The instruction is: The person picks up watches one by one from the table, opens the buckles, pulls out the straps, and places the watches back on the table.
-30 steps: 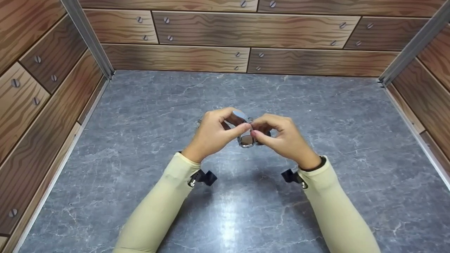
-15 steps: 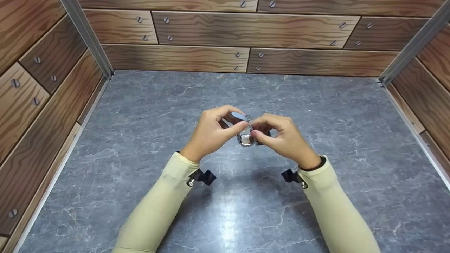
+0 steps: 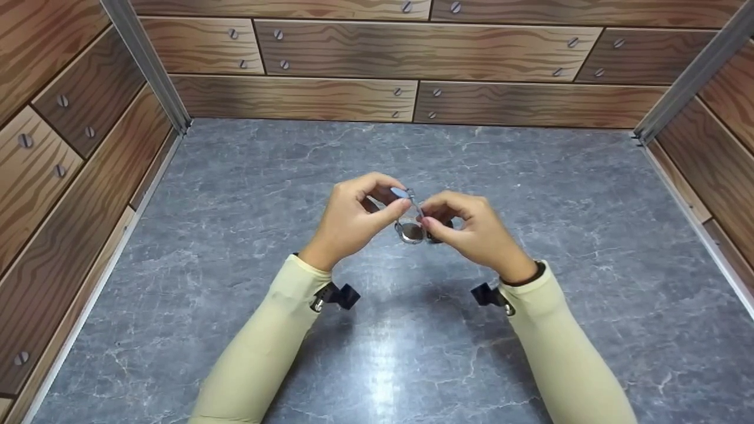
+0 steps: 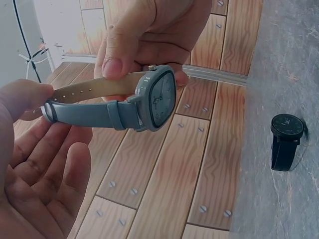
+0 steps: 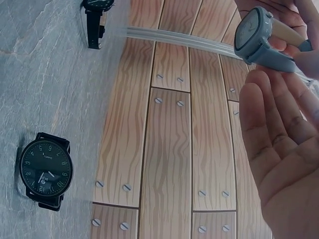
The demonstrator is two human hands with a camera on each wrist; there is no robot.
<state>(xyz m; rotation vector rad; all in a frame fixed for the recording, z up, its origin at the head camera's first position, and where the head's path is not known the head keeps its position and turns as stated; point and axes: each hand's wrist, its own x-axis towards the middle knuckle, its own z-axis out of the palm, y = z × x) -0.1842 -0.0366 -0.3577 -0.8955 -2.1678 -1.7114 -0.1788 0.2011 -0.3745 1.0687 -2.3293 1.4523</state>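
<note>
Between both hands hangs a wristwatch [image 4: 158, 99] with a squarish blue-grey case and a blue-grey strap with a tan lining, held above the table. My left hand [image 3: 353, 215] pinches the strap near its far end, by a small strap loop, as the left wrist view shows. My right hand [image 3: 465, 224] holds the strap closer to the case, its thumb on the tan side; its other fingers [image 5: 259, 109] reach out straighter below. In the right wrist view the watch case [image 5: 254, 35] has its dial turned towards the table. The far sides of some fingers are hidden.
Black wristwatches lie on the grey marbled table [image 3: 265, 159]: one with a large round dial [image 5: 46, 167], another at the top of the right wrist view [image 5: 94, 25]. The left wrist view shows a black watch [image 4: 286, 127]. Wood-patterned walls [image 3: 412, 53] surround the table.
My left hand has moved slightly left and away, widening the gap to the right fingertips. The blue-grey strap has shifted with it. My right hand has stayed nearly still.
</note>
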